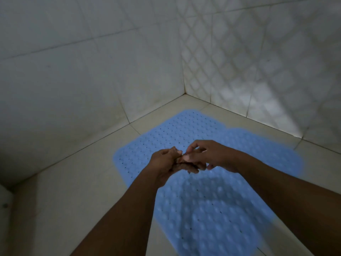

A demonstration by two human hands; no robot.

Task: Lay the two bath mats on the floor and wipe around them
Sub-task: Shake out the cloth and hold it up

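Hands point(186, 159) together above blue mats point(203, 200)

Pale tiled floor point(77, 191), 2 tiled walls point(83, 61) at corner

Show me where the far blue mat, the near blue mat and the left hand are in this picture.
far blue mat point(171, 133): head view, on its bare dimpled surface.
near blue mat point(212, 209): head view, on its middle, in shadow.
left hand point(166, 161): head view, on the back of the hand.
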